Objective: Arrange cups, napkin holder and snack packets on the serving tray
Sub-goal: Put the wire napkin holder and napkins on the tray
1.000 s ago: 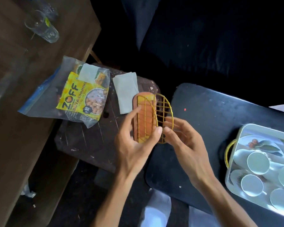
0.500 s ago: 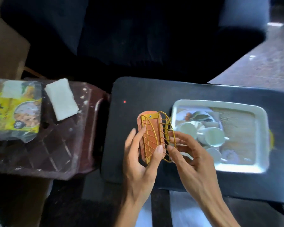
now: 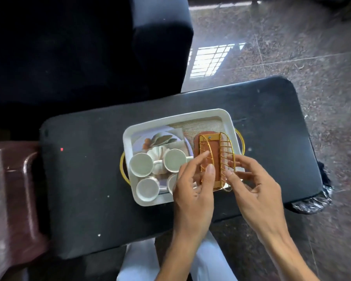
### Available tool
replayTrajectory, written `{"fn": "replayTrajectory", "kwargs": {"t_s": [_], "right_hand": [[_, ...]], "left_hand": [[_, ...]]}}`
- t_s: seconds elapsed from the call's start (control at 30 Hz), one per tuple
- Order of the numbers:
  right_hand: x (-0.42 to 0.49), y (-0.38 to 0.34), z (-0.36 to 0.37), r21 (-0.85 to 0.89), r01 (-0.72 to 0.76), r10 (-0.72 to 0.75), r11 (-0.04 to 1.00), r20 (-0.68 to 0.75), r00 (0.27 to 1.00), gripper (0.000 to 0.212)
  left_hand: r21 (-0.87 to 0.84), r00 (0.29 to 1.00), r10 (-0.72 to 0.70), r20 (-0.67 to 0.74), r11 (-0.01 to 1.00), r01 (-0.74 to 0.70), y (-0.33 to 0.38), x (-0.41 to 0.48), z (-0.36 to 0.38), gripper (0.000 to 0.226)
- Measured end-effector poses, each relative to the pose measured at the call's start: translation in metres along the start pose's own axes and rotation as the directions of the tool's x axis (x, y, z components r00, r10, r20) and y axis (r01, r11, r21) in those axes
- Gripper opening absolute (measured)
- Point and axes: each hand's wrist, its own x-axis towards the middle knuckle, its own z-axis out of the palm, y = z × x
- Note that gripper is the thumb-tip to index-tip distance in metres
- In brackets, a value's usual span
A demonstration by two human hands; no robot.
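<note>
Over the tray's (image 3: 176,118) bare half, just right of the cups (image 3: 141,164) by the left hand (image 3: 193,189), napkin holder (image 3: 215,159) pinched between both hands, right hand (image 3: 251,191) on wire; probably light, stiff, best gripped by base edges.

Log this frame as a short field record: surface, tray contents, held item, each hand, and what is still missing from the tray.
surface: black table
tray: white serving tray, gold handles
cups: four white cups in tray's left half
held item: gold wire napkin holder, over tray's right half
left hand: grips holder's left side
right hand: grips holder's right side
missing: no snack packets on tray; holder has no napkins
</note>
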Motion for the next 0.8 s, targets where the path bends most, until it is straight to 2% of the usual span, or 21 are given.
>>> {"fn": "replayTrajectory", "kwargs": {"t_s": [0.1,0.3,0.5,0.8], "right_hand": [[0.020,0.020,-0.014,-0.044,-0.049,0.049,0.998,-0.002,0.999,0.027],[0.054,0.060,-0.011,-0.066,-0.108,0.110,0.992,0.020,0.994,0.026],[0.071,0.081,-0.003,-0.160,-0.028,0.041,0.987,0.077,0.996,0.030],[0.079,0.101,-0.003,-0.186,-0.002,0.026,0.982,0.125,0.992,0.031]], "left_hand": [[0.000,0.995,-0.083,0.049,0.997,0.083,-0.007,0.015,0.022,0.025],[0.099,0.995,-0.099,0.026,0.990,0.096,-0.031,0.041,0.047,0.029],[0.175,0.993,-0.114,-0.012,0.978,0.114,-0.048,0.053,0.055,0.029],[0.176,0.989,-0.137,-0.054,0.974,0.145,-0.058,0.046,0.063,0.033]]}}
